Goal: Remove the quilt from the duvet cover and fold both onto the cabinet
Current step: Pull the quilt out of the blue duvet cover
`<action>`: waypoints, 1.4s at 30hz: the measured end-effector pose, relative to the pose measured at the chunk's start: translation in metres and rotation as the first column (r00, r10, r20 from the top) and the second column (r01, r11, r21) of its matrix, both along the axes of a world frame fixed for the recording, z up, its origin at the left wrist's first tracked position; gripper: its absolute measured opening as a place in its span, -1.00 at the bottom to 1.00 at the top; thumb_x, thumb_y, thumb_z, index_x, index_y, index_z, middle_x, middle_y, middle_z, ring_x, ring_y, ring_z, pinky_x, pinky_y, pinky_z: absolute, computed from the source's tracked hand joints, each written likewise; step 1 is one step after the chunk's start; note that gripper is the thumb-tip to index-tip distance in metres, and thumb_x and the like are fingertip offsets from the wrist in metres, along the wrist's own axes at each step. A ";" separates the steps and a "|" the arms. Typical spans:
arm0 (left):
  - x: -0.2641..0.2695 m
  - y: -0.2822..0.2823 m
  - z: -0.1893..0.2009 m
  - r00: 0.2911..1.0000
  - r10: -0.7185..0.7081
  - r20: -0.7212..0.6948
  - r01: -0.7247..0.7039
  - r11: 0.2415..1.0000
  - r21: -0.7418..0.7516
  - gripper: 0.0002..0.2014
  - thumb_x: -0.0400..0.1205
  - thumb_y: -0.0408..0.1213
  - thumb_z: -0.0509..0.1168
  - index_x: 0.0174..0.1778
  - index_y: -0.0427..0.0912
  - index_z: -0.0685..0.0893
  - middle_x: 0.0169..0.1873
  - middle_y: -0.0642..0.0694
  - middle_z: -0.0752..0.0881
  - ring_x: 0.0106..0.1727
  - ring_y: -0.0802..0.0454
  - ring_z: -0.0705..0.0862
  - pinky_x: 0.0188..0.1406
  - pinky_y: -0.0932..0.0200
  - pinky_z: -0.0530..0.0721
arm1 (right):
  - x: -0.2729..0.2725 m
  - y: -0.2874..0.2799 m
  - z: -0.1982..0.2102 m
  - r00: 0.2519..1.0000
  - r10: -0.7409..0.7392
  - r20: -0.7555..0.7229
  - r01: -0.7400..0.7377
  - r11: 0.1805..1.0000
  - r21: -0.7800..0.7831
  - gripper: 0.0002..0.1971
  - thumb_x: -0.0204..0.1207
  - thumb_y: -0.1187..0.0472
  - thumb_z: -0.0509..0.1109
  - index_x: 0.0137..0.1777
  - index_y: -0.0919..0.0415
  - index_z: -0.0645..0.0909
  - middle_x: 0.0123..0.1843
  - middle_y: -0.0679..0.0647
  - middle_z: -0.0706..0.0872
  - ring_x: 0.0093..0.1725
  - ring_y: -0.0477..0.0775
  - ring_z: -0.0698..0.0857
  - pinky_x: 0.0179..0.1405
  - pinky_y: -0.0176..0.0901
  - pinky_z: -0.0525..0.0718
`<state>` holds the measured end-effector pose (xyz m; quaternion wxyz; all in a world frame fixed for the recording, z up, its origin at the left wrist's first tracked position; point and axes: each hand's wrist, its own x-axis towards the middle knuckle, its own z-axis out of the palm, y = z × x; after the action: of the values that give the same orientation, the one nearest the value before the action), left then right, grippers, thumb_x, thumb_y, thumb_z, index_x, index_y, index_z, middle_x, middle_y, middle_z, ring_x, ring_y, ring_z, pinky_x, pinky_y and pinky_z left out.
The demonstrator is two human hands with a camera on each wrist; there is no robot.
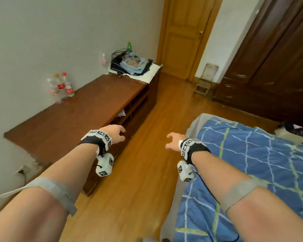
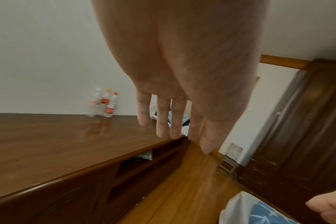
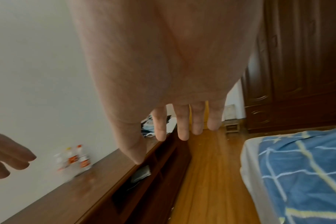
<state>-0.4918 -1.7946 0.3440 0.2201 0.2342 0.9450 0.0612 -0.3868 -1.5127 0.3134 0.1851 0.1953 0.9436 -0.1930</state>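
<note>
1. Two bare forearms reach forward from the wearer, each with a grey band near the elbow and a black wrist strap carrying white marker cubes.
2. The left hand [image 1: 116, 133] hangs in the air with fingers loosely extended, released and holding nothing; the left wrist view shows the fingers [image 2: 163, 119] straight and slightly spread.
3. The right hand [image 1: 174, 141] is likewise empty, palm down with fingers relaxed and apart (the right wrist view confirms nothing is between them).
4. Below and between the hands lies a bare wooden floor [image 1: 147, 163].
5. Just right of the right hand, and behind it along the forearm, is a bed covered by the blue duvet cover [image 1: 248, 163], patterned with white and pale green lines; it lies flat and touches neither hand. The quilt itself cannot be made out.
6. Directly under and left of the left hand runs the long brown cabinet [image 1: 77, 119], its top bare nearby.
7. Farther along the cabinet, against the wall, stand clear plastic bottles [image 1: 61, 86] with red labels.
8. Beyond them, at the cabinet's far end, sits a pile of folded clothes [image 1: 133, 65].
9. Farthest off are a closed wooden door [image 1: 184, 37] ahead and a dark wardrobe [image 1: 273, 67] beyond the right hand.
</note>
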 end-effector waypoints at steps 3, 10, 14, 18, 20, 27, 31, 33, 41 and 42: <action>-0.081 0.065 0.012 0.991 -0.127 -0.028 0.127 0.991 -0.032 -0.51 0.70 -0.02 0.27 0.57 0.06 0.44 0.42 -0.05 0.59 0.35 -0.03 0.62 0.26 0.08 0.61 | -0.063 0.063 0.002 0.993 -0.115 -0.019 0.114 0.993 -0.029 -0.31 0.41 -0.07 0.50 0.55 -0.03 0.39 0.49 0.10 0.56 0.36 0.23 0.61 0.30 0.19 0.65; -0.292 0.208 0.051 0.975 -0.209 -0.079 0.204 0.977 -0.067 -0.50 0.68 0.00 0.29 0.55 0.05 0.46 0.40 -0.03 0.62 0.33 -0.02 0.63 0.33 0.04 0.60 | -0.244 0.193 0.034 0.969 -0.210 -0.131 0.202 0.977 -0.074 -0.34 0.43 -0.07 0.49 0.54 -0.08 0.41 0.46 0.05 0.59 0.30 0.19 0.64 0.26 0.16 0.68; -0.398 0.283 0.049 0.967 -0.252 -0.043 0.249 0.967 -0.052 -0.51 0.66 0.01 0.31 0.53 0.05 0.48 0.40 -0.04 0.62 0.35 -0.04 0.62 0.35 0.06 0.57 | -0.328 0.267 0.045 0.965 -0.232 -0.120 0.230 0.973 -0.027 -0.33 0.43 -0.08 0.49 0.54 -0.08 0.40 0.48 0.03 0.57 0.33 0.18 0.63 0.26 0.14 0.68; -0.503 0.370 0.038 0.949 -0.309 -0.055 0.309 0.951 -0.015 -0.51 0.67 0.03 0.30 0.53 0.04 0.47 0.40 -0.03 0.61 0.33 -0.05 0.63 0.36 0.04 0.58 | -0.414 0.338 0.046 0.948 -0.294 -0.118 0.298 0.955 0.011 -0.35 0.46 -0.06 0.49 0.55 -0.05 0.41 0.48 0.02 0.58 0.33 0.15 0.63 0.26 0.10 0.68; -0.558 0.420 0.027 0.932 -0.359 -0.052 0.360 0.933 0.004 -0.50 0.67 0.02 0.30 0.53 0.03 0.47 0.41 -0.04 0.60 0.33 -0.06 0.63 0.37 -0.01 0.59 | -0.460 0.373 0.040 0.940 -0.322 -0.109 0.327 0.945 0.025 -0.35 0.46 -0.06 0.49 0.55 -0.05 0.41 0.49 0.03 0.57 0.34 0.15 0.63 0.28 0.12 0.67; -0.755 0.592 0.030 0.847 -0.527 -0.070 0.531 0.846 0.051 -0.49 0.66 0.01 0.31 0.54 0.07 0.47 0.42 -0.02 0.61 0.37 -0.03 0.62 0.35 -0.02 0.60 | -0.627 0.493 0.043 0.865 -0.493 -0.095 0.495 0.869 0.000 -0.36 0.50 0.00 0.48 0.56 -0.01 0.39 0.35 0.04 0.65 0.23 0.11 0.67 0.19 0.01 0.69; -0.846 0.691 0.054 0.773 -0.629 -0.080 0.632 0.775 0.014 -0.49 0.66 0.02 0.30 0.55 0.06 0.47 0.46 -0.02 0.59 0.40 -0.04 0.60 0.38 -0.02 0.58 | -0.701 0.555 0.064 0.793 -0.599 -0.110 0.598 0.800 -0.047 -0.39 0.53 0.03 0.47 0.56 -0.04 0.38 0.29 0.05 0.65 0.17 0.11 0.67 0.17 0.02 0.70; -0.881 0.738 0.060 0.741 -0.665 -0.089 0.669 0.743 0.021 -0.49 0.64 0.04 0.30 0.53 0.09 0.47 0.44 0.00 0.60 0.39 -0.03 0.60 0.37 -0.02 0.58 | -0.733 0.588 0.069 0.763 -0.639 -0.095 0.639 0.768 -0.038 -0.39 0.54 0.03 0.46 0.57 -0.03 0.37 0.39 0.07 0.61 0.26 0.15 0.66 0.20 0.04 0.70; -1.042 0.901 0.026 0.676 -0.732 -0.086 0.734 0.679 -0.016 -0.51 0.66 0.04 0.29 0.52 0.10 0.48 0.45 0.03 0.58 0.36 0.00 0.61 0.31 0.01 0.61 | -0.907 0.745 0.023 0.753 -0.654 -0.069 0.650 0.756 -0.076 -0.38 0.54 0.05 0.45 0.58 0.01 0.37 0.48 0.11 0.56 0.37 0.20 0.61 0.28 0.04 0.65; -1.065 0.922 0.022 0.679 -0.729 -0.082 0.729 0.684 -0.045 -0.51 0.66 0.03 0.29 0.54 0.09 0.47 0.45 0.02 0.58 0.38 -0.01 0.60 0.32 0.00 0.60 | -0.932 0.768 0.017 0.759 -0.647 -0.074 0.641 0.762 -0.094 -0.38 0.53 0.05 0.46 0.58 0.00 0.37 0.48 0.11 0.55 0.36 0.19 0.61 0.27 0.03 0.66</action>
<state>-1.5570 -0.8730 0.3657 0.1829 0.5923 0.7833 -0.0467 -1.3191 -0.7450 0.3299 0.0653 0.4914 0.8207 -0.2842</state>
